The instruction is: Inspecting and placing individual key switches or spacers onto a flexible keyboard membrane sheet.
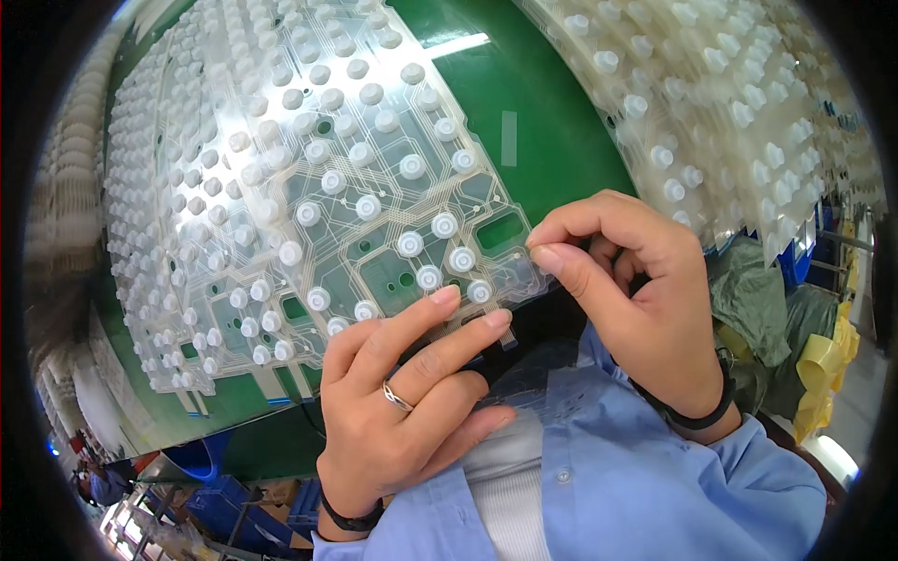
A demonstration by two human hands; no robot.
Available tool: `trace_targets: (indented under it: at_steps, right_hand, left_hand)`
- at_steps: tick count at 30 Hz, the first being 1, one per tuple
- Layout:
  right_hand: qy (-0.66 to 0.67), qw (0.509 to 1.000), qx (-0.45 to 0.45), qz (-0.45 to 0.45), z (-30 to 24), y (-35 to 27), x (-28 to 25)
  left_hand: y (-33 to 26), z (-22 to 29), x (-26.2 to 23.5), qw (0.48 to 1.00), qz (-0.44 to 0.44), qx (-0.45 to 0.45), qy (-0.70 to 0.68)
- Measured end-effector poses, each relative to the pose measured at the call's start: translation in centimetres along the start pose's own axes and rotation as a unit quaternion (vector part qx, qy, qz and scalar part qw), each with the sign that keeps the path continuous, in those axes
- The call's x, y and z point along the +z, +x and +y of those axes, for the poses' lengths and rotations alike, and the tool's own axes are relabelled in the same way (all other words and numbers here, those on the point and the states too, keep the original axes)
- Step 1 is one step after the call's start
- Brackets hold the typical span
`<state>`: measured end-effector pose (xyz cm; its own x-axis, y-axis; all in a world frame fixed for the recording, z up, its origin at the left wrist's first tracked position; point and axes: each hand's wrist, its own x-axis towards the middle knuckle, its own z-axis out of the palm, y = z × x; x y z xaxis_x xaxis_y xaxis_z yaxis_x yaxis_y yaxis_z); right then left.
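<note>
A clear sheet (299, 192) with white domes spans the upper left to centre on the green table (561, 122). The left hand (407, 393), lower centre, is loosely spread, fingertips at the sheet's lower edge. The right hand (645, 280) pinches narrowly at its right corner; I cannot tell what sits between the tips. Domed sheets (711, 112) crowd the upper right, green plastic (753, 299) below; blue bins (238, 514) lower left.
</note>
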<state>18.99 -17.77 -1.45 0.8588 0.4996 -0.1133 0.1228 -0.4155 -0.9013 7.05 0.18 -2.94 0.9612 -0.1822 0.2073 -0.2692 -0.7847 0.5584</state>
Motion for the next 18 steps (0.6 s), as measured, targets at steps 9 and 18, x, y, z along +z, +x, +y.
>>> trace_targets:
  at_steps: [9,18]
  right_hand:
    - [-0.002,1.000,-0.005,0.001,0.13,-0.02,-0.01]
    - [-0.021,1.000,-0.008,0.004,0.06,-0.03,0.04]
  left_hand:
    - [0.03,-0.04,0.09,1.000,0.002,0.002,0.004]
    - [0.02,0.02,0.09,1.000,-0.006,0.005,0.015]
